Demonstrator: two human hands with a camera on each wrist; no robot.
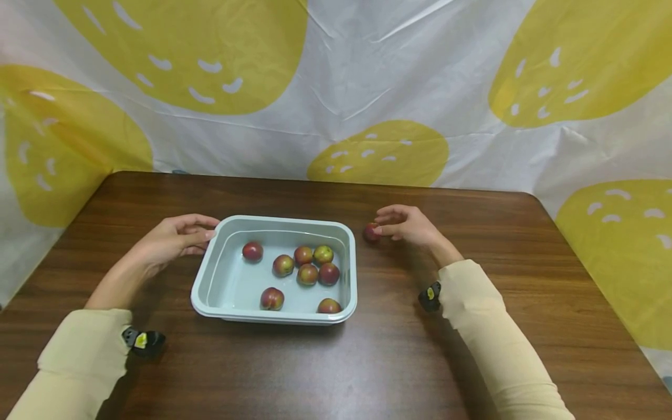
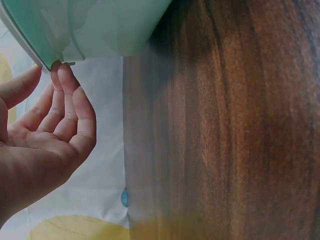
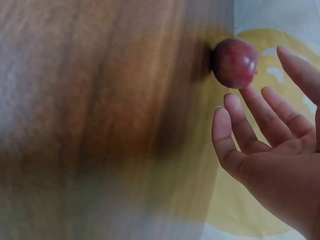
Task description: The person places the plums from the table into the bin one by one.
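Note:
In the head view a pale blue plastic basin (image 1: 273, 318) stands left of centre on the table. Several red and yellow-green plums (image 1: 283, 265) lie spread over its floor. My left hand (image 1: 175, 238) pinches the rim at the basin's left side; the left wrist view shows thumb and fingertips meeting at the rim (image 2: 45, 66). One dark red plum (image 1: 371, 232) rests on the table just right of the basin. Beside it is my right hand (image 1: 409, 226). In the right wrist view its fingers (image 3: 262, 115) are spread, thumb apart, close to the plum (image 3: 235, 63) and not wrapped round it.
The brown wooden table (image 1: 294, 373) has rounded far corners. Behind it hangs a white cloth (image 1: 231, 143) with big yellow shapes. A black wrist device (image 1: 144, 341) is at the left cuff, another (image 1: 430, 296) at the right.

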